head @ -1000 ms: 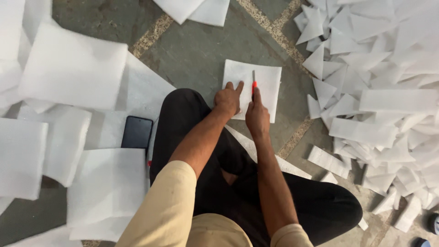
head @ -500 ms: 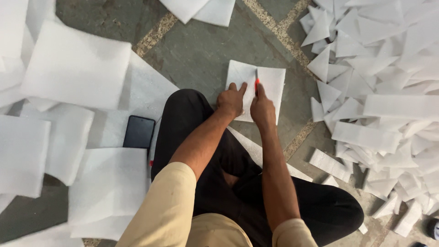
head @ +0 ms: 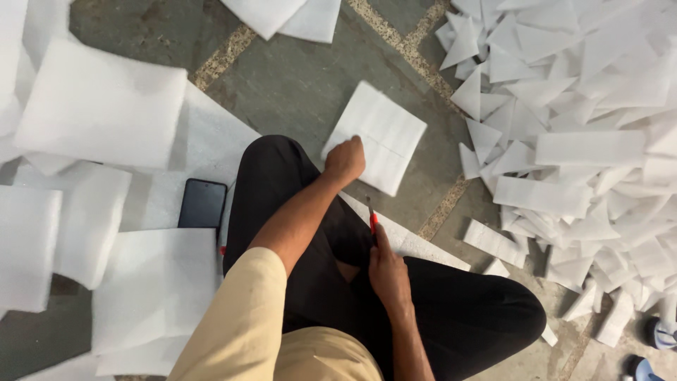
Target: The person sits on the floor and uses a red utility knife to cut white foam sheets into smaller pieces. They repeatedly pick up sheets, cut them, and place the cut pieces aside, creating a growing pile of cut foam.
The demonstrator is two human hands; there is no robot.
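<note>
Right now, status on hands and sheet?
Left hand fisted on white foam sheet. Right hand grips red cutter, off sheet. Nothing in the way.

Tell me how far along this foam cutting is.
Done: a big heap of cut strips and triangles lies on the floor to the right. In hand: the left hand presses on a square sheet that shows a cut line, while the right hand holds a red knife pulled back over the knee. Left: stacks of uncut sheets to the left.
</note>
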